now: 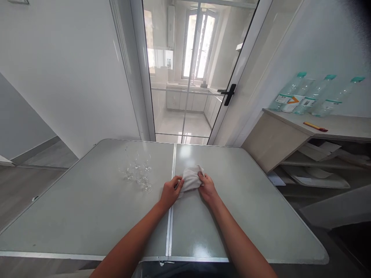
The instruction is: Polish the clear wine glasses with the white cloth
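A white cloth [191, 179] is bunched between my two hands, just above the table near the metal seam. My left hand [171, 190] grips the cloth's left end, fingers curled. At the other end, my right hand [207, 187] pinches the cloth with the thumb on top. Whether anything is wrapped inside the cloth is hidden. Left of my hands, several clear stemmed glasses [147, 168] stand close together on the table; their outlines are faint.
The pale green table [87, 216] has a metal strip [171, 224] across its middle. On the right, a wooden shelf unit [284, 131] carries several plastic bottles [307, 102] and a yellow-and-red cutter-like item [315, 126]. A glass door [188, 96] stands beyond the table.
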`<state>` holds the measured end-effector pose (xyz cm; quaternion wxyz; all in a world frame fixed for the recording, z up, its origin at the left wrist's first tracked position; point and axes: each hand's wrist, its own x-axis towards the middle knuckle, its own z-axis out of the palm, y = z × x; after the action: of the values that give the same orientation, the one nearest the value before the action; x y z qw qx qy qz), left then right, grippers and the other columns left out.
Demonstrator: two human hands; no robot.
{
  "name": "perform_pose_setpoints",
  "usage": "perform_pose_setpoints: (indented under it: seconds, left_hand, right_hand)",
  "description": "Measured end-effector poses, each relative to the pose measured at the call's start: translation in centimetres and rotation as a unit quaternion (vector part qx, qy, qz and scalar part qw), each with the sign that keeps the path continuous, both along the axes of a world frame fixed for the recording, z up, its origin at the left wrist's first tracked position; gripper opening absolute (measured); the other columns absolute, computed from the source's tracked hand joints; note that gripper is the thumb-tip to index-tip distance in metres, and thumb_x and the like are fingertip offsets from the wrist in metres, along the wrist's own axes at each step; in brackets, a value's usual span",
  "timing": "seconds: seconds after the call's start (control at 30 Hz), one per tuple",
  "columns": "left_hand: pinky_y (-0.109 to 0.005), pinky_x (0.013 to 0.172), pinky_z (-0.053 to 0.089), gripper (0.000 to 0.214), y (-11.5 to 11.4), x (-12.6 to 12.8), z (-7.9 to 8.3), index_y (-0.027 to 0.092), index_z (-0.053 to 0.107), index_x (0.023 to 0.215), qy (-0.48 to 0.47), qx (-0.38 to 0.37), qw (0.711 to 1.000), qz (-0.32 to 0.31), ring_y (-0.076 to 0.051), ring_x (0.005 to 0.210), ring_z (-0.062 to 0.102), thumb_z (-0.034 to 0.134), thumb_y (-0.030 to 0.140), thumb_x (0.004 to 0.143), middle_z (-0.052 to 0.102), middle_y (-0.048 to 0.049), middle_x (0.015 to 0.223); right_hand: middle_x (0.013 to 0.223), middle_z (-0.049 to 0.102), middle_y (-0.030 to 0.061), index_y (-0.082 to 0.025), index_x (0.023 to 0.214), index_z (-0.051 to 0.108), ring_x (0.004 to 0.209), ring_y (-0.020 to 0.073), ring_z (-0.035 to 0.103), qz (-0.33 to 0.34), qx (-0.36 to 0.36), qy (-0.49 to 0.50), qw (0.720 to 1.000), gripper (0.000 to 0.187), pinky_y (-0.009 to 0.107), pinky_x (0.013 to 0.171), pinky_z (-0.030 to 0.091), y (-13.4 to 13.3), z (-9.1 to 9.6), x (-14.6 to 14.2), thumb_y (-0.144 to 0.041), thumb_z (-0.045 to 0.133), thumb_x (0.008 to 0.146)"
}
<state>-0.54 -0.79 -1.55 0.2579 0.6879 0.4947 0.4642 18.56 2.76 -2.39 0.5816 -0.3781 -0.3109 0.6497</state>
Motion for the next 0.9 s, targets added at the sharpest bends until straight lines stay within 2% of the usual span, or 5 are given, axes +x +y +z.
perform_pose_setpoints:
  seconds: [0.23,0.37,0.57,0.73,0.9]
  left_hand:
    - [-0.023,0.058,0.031,0.027,-0.1,0.0,-0.2,0.02,0.064,0.095,0.008,0.019,1.0,0.001,-0.011,0.05,0.039,0.049,0.042,0.099,0.043,0.007,0.054]
    - [-0.023,0.059,0.036,0.027,-0.3,-0.2,0.3,0.02,0.064,0.096,0.027,0.035,0.999,0.016,-0.012,0.054,0.049,0.047,0.04,0.1,0.054,0.0039,0.06]
    - [-0.031,0.071,0.043,0.023,-1.2,-1.2,1.5,0.021,0.067,0.111,0.075,0.177,0.98,0.055,-0.018,0.07,0.056,0.055,0.032,0.095,0.062,-0.0027,0.075]
    - [-0.036,0.072,0.039,0.015,-1.9,-3.0,2.6,0.022,0.067,0.098,0.102,0.35,0.922,0.132,-0.02,0.071,0.054,0.056,0.018,0.089,0.062,-0.0051,0.076]
    - [-0.041,0.081,0.038,0.015,-1.8,-6.5,4.4,0.022,0.069,0.091,0.137,0.462,0.82,0.309,-0.022,0.081,0.051,0.064,0.017,0.078,0.055,-0.0068,0.086]
  right_hand:
    - [0.106,0.074,0.0091,-0.023,0.112,0.07,0.094,0.0241,0.07,0.122,-0.016,0.053,0.991,0.045,0.037,0.077,0.059,-0.7,1.1,0.4,-0.059,0.067,0.085]
    - [0.107,0.075,0.009,-0.018,0.112,0.07,0.095,0.0247,0.071,0.18,-0.038,0.037,0.982,0.041,0.036,0.08,0.059,-1.5,1.4,0.6,-0.038,0.08,0.077]
    - [0.1,0.077,0.0075,-0.02,0.1,0.068,0.097,0.028,0.072,0.017,-0.043,0.118,0.992,0.024,0.048,0.088,0.061,-0.1,1.0,2.1,-0.029,0.075,0.08]
    - [0.106,0.076,0.0064,-0.02,0.105,0.068,0.106,0.0297,0.07,-0.051,-0.021,0.162,0.985,0.027,0.056,0.099,0.056,0.4,0.7,2.3,-0.025,0.074,0.079]
    - [0.112,0.075,0.0045,-0.021,0.11,0.07,0.108,0.0274,0.069,-0.029,-0.022,0.149,0.988,0.031,0.052,0.1,0.056,0.1,0.5,1.5,-0.026,0.075,0.08]
